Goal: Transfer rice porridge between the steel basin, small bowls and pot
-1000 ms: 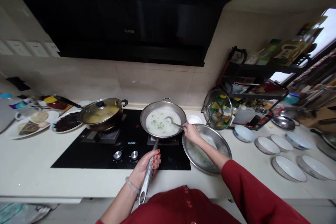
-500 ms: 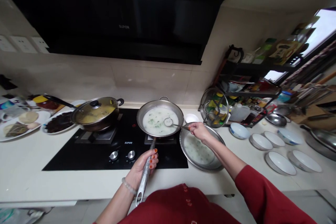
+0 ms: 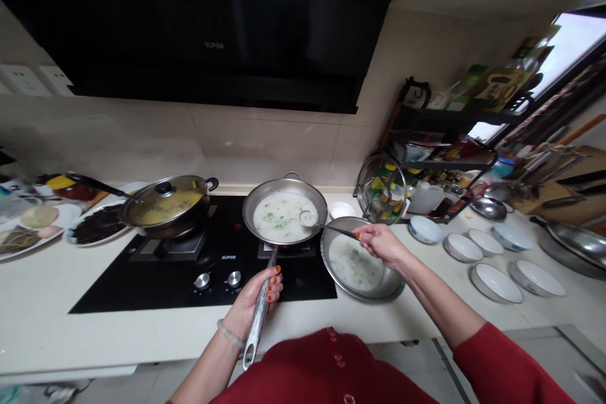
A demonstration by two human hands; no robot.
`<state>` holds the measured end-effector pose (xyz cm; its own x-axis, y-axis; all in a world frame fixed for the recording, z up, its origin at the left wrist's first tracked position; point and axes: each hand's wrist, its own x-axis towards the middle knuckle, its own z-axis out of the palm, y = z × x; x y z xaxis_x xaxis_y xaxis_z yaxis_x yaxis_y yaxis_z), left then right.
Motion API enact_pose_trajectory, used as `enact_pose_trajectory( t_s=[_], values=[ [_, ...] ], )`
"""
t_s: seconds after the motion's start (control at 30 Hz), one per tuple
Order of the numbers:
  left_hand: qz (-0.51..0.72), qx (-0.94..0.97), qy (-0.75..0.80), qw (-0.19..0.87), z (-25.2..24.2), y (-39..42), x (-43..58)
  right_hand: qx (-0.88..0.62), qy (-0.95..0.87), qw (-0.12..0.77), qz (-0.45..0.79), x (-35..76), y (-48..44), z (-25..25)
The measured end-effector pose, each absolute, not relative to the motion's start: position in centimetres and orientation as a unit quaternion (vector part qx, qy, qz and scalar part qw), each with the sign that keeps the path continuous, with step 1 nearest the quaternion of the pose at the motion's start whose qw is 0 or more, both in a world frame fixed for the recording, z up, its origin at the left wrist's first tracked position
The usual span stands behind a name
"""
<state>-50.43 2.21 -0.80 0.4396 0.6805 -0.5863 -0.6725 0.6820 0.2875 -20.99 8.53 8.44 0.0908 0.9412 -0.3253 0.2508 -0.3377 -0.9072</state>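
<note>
My left hand (image 3: 260, 290) is wrapped round the long metal handle of a steel pan (image 3: 248, 214) on the right burner. White soup with green bits (image 3: 279, 214) fills much of the pan. Between the fingers of my right hand (image 3: 379, 243) is the handle of a ladle (image 3: 308, 219), whose bowl is at the right side of the soup, inside the pan. Below that ladle handle, a steel basin (image 3: 400, 287) on the counter holds similar white soup.
A lidded pan (image 3: 165, 208) sits on the left burner, beside a plate of dark food (image 3: 97, 225). Behind the basin stand a glass lid (image 3: 382, 189) and a rack (image 3: 445, 164). Several white bowls (image 3: 496, 283) are at the right.
The ladle bowl has moved right within the pan, towards its rim, and my right hand has moved right with it. My left hand keeps its hold. The view has shifted slightly.
</note>
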Motion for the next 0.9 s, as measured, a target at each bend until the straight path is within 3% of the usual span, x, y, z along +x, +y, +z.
enact_pose_trajectory(
  t_s=[0.17,0.33,0.57,0.7,0.8,0.9],
  values=[
    [0.402,0.000,0.369,0.838,0.2,2.0,-50.2,-0.669,-0.436,0.377,0.469,-17.1,5.6,8.2],
    [0.374,0.001,0.389,0.842,1.2,2.0,-50.2,-0.705,-0.468,0.380,0.373,-13.7,2.1,4.9],
    [0.389,0.016,0.367,0.845,0.3,2.1,-50.4,-0.737,-0.631,0.238,0.038,-11.6,-4.0,-1.9],
    [0.390,0.029,0.359,0.848,-0.4,2.2,-50.5,-0.709,-0.675,0.182,-0.094,-10.5,-6.8,-2.8],
    [0.386,0.035,0.343,0.855,-0.7,2.2,-50.6,-0.715,-0.657,0.206,-0.116,-9.9,-7.2,-1.9],
    [0.398,0.028,0.335,0.854,-0.7,2.2,-50.5,-0.748,-0.595,0.292,-0.031,-10.1,-6.0,-1.0]
  ],
)
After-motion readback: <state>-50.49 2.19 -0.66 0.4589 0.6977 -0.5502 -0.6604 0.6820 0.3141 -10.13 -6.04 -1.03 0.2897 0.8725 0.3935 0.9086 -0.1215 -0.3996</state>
